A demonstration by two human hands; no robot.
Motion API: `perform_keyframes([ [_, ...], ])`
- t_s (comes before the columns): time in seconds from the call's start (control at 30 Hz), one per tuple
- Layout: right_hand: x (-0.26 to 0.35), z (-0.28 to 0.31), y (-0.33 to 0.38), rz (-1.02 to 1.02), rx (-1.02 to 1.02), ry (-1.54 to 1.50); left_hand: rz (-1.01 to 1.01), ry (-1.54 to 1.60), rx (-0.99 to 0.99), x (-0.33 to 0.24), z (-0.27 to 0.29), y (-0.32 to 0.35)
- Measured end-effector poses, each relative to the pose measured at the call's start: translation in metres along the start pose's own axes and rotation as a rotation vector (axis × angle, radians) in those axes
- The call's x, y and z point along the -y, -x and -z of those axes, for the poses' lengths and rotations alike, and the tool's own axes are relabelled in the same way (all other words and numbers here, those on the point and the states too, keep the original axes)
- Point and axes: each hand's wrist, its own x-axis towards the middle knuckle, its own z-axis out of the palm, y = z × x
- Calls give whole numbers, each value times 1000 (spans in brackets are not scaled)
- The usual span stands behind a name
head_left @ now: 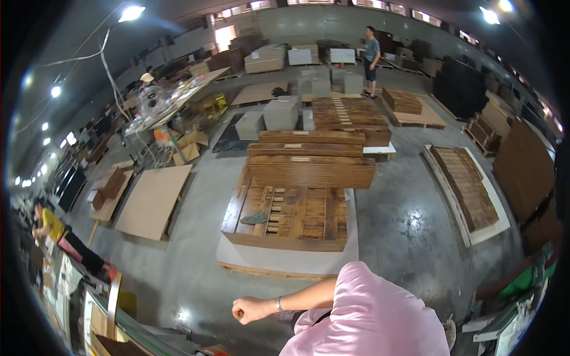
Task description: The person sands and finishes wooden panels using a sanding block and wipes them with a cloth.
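While the person stands over the concrete floor (190,279), the one hand (252,310) in view, which I take for the left though I cannot be sure, is curled into a fist that holds nothing, its forearm lying across the body. The other hand is out of view. The nearest thing is the pallet of dark slatted wood panels (285,216), ahead of the fist, a little to its right and well apart, its front edge running crosswise to the reach. Behind it stand stacked brown boards (312,169).

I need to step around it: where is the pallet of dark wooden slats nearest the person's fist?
In the head view, the pallet of dark wooden slats lies on the concrete floor at centre, just ahead of the closed hand, with a flat brown board to its left.
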Motion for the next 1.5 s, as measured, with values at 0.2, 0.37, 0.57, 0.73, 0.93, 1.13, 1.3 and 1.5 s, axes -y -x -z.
perform_keyframes([
  [0.2, 1, -4, -22, 70, -45, -86, -9, -50, 45, -15, -18, -13],
  [0.37, -8, 4, -44, 53, -80, -123, 37, -85, -13, -7, -8, -11],
  [0.57, -21, -2, -60, 32, -11, -86, 84, -100, -42, -1, 1, -10],
  [0.73, -25, -11, -62, 40, 4, -123, 77, -127, -52, 1, 7, -9],
  [0.93, -33, -12, -53, -7, 26, -140, 91, -139, -71, 5, 11, -7],
  [1.13, -42, -16, -41, -41, 52, -119, 101, -149, -92, 9, 16, -3],
  [1.3, -46, -19, -37, -50, 60, -115, 102, -174, -97, 11, 19, -1],
  [1.5, -46, -16, -33, -146, 160, -98, 95, -186, -105, 11, 24, -2],
])
